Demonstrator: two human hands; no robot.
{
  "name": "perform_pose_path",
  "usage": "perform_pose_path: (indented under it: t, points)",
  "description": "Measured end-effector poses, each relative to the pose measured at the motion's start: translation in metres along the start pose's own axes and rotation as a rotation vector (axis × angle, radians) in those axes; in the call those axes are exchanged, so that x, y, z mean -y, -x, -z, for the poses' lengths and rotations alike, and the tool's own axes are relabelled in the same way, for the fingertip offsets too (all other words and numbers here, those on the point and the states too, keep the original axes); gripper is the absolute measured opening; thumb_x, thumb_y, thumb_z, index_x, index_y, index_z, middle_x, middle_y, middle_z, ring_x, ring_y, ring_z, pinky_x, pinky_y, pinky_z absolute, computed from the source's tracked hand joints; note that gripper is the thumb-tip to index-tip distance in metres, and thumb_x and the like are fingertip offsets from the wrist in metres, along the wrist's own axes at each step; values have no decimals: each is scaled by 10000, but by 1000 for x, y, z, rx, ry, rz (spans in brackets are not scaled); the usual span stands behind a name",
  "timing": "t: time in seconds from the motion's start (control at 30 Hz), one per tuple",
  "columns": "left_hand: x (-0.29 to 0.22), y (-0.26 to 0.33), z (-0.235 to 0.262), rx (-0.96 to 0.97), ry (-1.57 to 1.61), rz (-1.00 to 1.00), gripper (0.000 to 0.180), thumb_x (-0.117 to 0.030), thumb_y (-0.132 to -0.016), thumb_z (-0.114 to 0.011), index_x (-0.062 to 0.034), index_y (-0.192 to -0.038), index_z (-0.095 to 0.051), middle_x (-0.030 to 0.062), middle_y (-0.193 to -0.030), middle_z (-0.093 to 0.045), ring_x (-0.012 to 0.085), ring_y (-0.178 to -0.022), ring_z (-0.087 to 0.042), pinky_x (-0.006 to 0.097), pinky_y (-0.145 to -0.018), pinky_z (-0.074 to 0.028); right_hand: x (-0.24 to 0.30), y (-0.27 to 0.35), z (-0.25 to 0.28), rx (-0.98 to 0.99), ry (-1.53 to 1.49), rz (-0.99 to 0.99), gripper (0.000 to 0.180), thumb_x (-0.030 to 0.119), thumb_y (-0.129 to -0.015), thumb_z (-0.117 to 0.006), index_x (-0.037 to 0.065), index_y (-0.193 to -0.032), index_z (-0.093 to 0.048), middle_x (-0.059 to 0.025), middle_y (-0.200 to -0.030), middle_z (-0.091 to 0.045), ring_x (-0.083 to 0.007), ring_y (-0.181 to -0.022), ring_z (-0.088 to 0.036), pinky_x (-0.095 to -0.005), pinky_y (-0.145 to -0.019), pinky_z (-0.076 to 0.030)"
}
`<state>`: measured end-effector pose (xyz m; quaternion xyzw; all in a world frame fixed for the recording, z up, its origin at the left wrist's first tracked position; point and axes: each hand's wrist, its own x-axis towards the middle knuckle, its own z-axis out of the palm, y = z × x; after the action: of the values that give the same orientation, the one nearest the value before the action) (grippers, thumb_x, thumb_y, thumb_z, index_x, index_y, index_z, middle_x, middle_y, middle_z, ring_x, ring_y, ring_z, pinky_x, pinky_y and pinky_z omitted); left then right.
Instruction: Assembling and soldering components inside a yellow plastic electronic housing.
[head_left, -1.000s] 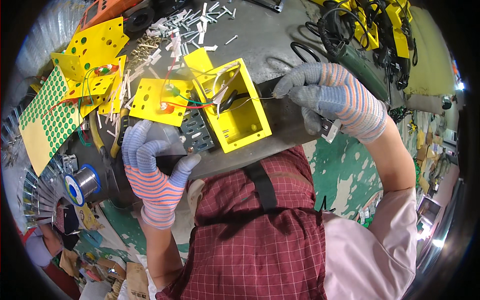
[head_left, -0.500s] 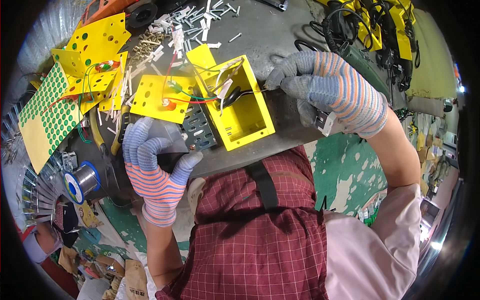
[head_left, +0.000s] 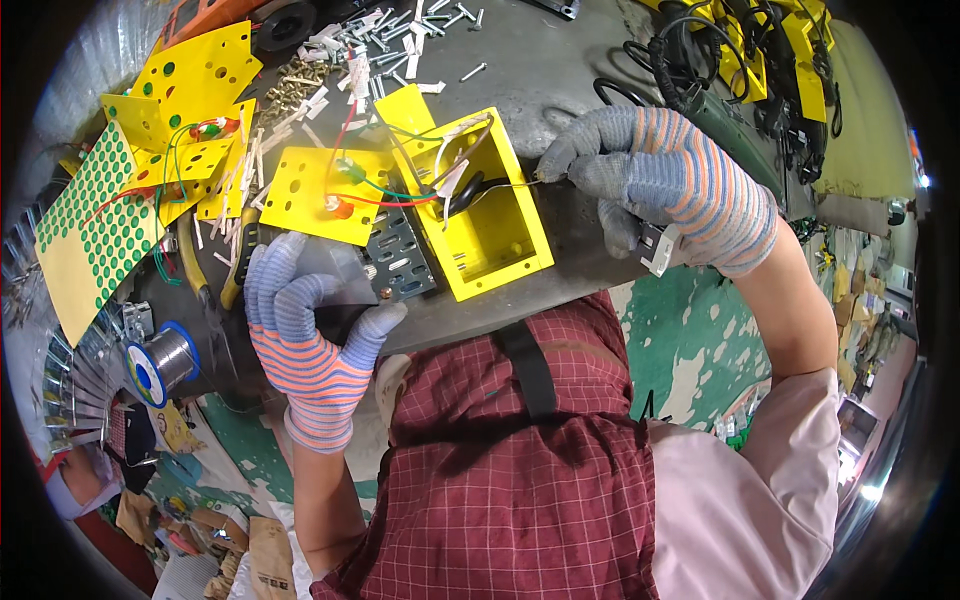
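My right hand (head_left: 655, 180), in a striped glove, is closed in a pinch on the end of a thin wire (head_left: 512, 184), which runs out of a yellow open-topped box (head_left: 545, 262). A small pale metal bracket (head_left: 658, 248) shows below its fingers; whether the hand grips it is unclear. On the left, my gloved left hand (head_left: 315, 330) lies at the bench edge, fingers extended and thumb apart, beside a grey slotted metal plate (head_left: 398, 262). Just beyond its fingertips is a yellow perforated panel (head_left: 310, 200), joined to the box by red and green wires.
Screws (head_left: 395, 40) and brass fasteners (head_left: 292, 90) lie scattered at the back. A solder spool (head_left: 163, 365), pliers (head_left: 240, 265) and more yellow panels (head_left: 190, 85) are at the left. Black cables (head_left: 690, 60) and a green tool (head_left: 735, 135) crowd the far right.
My right hand has shifted very slightly right with the wire end. The yellow box and its attached panel have moved slightly. My left hand is almost still.
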<state>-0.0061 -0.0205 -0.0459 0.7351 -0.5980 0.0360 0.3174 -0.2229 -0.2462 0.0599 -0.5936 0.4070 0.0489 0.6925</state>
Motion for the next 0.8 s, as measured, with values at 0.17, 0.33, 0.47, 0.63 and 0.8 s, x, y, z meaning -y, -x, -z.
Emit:
perform_pose_path:
  t: [0.17,0.33,0.47,0.63,0.8]
  points:
    - [-1,0,0,6,-13,-6,585,-477,-656,-854,-93,-960,-533,164,-1218,-576,391,-1116,-539,533,-1018,-409,-7,-4,-5,-33,-251,-58,221,140,-898,-609,14,-1072,-661,1,-567,-543,-93,-421,-544,-204,-384,-403]
    - [0,1,1,8,-25,-2,583,-480,-659,-853,-97,-960,-533,161,-1230,-569,387,-1128,-535,531,-1027,-405,-13,-5,-5,-51,-358,-104,232,146,-900,-621,9,-1082,-658,18,-596,-527,-107,-440,-571,-207,-394,-428]
    - [1,0,0,12,2,-5,583,-478,-658,-854,-97,-963,-535,162,-1237,-565,387,-1139,-529,529,-1031,-402,-8,-4,-5,-1,-216,-69,218,160,-901,-620,33,-1069,-678,3,-720,-611,-108,-524,-601,-231,-447,-454]
    - [0,-1,0,10,-14,-13,571,-462,-668,-853,-99,-970,-532,161,-1245,-560,392,-1143,-519,536,-1037,-393,-17,-4,-43,-124,316,327,218,145,-900,-557,24,-1047,-664,-163,-781,-656,-278,-742,-673,-363,-687,-515]
    - [-3,-6,3,66,10,-25,564,-437,-674,-855,-110,-999,-531,157,-1266,-542,396,-1170,-486,527,-1039,-376,-25,-5,-40,-191,664,539,210,133,-898,-574,39,-1068,-655,-152,-804,-662,-318,-714,-654,-393,-681,-524]
